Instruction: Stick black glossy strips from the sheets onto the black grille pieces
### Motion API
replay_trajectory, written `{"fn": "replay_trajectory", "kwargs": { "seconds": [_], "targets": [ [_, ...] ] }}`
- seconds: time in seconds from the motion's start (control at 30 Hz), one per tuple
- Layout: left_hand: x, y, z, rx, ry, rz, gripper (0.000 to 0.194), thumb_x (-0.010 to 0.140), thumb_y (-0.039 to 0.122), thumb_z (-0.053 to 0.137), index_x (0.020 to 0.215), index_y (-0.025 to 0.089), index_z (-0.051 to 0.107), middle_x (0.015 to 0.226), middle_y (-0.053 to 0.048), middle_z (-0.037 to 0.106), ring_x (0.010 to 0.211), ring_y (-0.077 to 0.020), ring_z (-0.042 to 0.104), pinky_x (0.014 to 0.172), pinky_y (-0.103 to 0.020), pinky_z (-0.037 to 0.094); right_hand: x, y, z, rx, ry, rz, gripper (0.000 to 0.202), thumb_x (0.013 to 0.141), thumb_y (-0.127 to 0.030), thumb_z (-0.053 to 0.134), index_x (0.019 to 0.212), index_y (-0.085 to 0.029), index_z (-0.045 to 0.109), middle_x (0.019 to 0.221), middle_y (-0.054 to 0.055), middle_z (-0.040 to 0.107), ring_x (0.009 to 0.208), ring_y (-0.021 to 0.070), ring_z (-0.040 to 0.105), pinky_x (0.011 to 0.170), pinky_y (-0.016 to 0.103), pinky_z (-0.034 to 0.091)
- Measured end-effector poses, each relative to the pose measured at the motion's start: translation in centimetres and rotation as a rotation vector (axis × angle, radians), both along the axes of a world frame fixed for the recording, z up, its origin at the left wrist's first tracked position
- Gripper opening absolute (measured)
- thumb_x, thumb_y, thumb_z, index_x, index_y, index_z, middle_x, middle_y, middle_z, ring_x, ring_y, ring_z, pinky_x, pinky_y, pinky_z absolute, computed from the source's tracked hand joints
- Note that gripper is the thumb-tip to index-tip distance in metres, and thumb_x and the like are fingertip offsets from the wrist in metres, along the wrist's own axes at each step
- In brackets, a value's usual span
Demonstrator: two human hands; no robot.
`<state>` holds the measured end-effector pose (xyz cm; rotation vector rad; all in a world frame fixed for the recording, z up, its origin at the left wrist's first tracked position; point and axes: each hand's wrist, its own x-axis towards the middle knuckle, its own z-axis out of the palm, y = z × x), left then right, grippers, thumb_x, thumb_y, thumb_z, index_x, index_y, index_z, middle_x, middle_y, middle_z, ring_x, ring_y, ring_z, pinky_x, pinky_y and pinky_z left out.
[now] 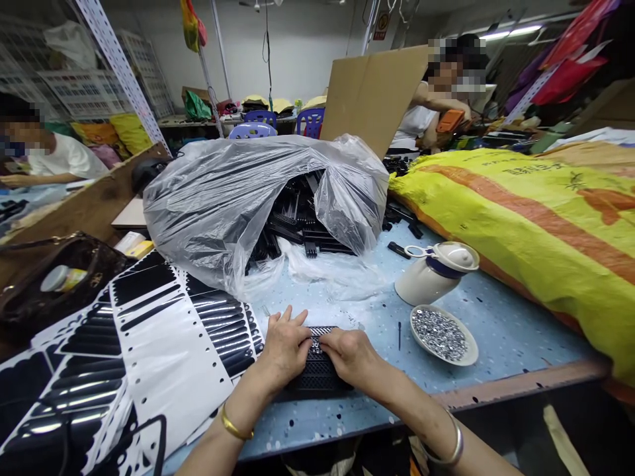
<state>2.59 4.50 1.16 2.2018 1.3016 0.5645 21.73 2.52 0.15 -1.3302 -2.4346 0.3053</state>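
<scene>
Left of the black perforated part (317, 383), itself on the blue table (288, 426), black-and-white sheets (163, 350). Over its left side, left hand (285, 344), thumb bent inward, some fingers spread. Atop it, small metal pieces (315, 346), apparently being positioned. Over its right side, right hand (354, 350), fingertips bunched; exact grips impossible to tell. Likely calls next for fine adjustment.

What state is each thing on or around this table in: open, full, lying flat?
Black pieces, lying flat
Left hand, touching the black pieces
Right hand, touching them too
Plastic bag, open in front
Bowl, full of metal bits
Mug, lid on
Sheets, overlapping
Handbag, unclear whether open
Dark stick, lying flat
Yellow sack, lying down, bulging
</scene>
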Motion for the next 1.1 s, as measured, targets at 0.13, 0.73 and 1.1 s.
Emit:
{"fn": "replay_trajectory", "kwargs": {
  "seconds": [0.13, 0.73, 1.1],
  "targets": [
    [0.3, 0.0, -0.3, -0.011, -0.034, 0.023, 0.023, 0.080, 0.009, 0.060, 0.080, 0.024, 0.076, 0.136, -0.009, 0.066, 0.134, -0.0458, 0.052, 0.103, -0.069, 0.037, 0.3, 0.1, -0.5, 0.011, 0.071, -0.052, 0.027, 0.090, -0.011, 0.049, 0.079, -0.020, 0.072, 0.074, 0.005, 0.075, 0.064, 0.0168, 0.068, 0.060, 0.024, 0.045],
    [-0.3, 0.9, -1.7, -0.042, -0.368, 0.275, 0.023, 0.066, 0.005, 0.063, 0.062, 0.026, 0.071, 0.116, -0.007, 0.077, 0.124, -0.0395, 0.062, 0.108, -0.059, 0.043, 3.1, -0.6, -0.5, 0.127, 0.046, -0.085, 0.039, 0.091, -0.006, 0.041, 0.112, -0.019, 0.072, 0.071, 0.005, 0.071, 0.061, 0.0175, 0.064, 0.058, 0.027, 0.046],
    [-1.3, 0.4, -2.4, 0.088, -0.125, 0.162, 0.025, 0.080, 0.012, 0.058, 0.081, 0.027, 0.078, 0.120, -0.010, 0.075, 0.125, -0.0414, 0.061, 0.101, -0.065, 0.045, 3.3, -0.6, 0.1, 0.190, -0.284, 0.069, 0.059, 0.072, 0.004, 0.046, 0.124, -0.012, 0.066, 0.073, 0.007, 0.068, 0.057, 0.0180, 0.055, 0.055, 0.031, 0.035]
  ]
}}
